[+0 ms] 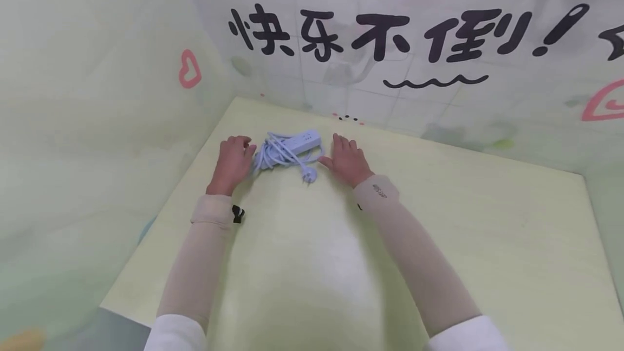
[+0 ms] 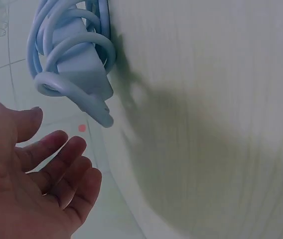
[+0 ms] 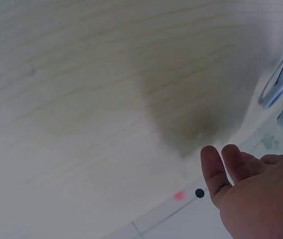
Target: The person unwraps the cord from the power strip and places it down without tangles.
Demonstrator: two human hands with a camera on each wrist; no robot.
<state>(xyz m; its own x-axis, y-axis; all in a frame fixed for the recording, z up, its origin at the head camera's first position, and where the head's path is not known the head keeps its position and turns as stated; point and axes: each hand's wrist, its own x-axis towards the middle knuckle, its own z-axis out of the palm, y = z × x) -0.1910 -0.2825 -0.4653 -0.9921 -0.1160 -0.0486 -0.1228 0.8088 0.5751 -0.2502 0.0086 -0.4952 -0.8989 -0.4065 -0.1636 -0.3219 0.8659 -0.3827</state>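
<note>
A white power strip (image 1: 303,143) lies near the back of the table, its cord (image 1: 274,150) wound round it in loose loops. The plug (image 1: 309,174) points toward the front. Just left of the bundle is my left hand (image 1: 233,162), fingers loosely bent and holding nothing; the left wrist view shows a gap between this hand (image 2: 37,174) and the cord. On the other side my right hand (image 1: 348,160) is spread, its thumb close to the cord; whether they touch I cannot tell. Nothing is in that hand's fingers in the right wrist view.
The pale wood-grained table (image 1: 487,232) stretches to the right and toward me. A printed curtain wall (image 1: 351,80) with black lettering stands behind its back edge. Another pale wall (image 1: 97,123) with a pink heart runs along the left.
</note>
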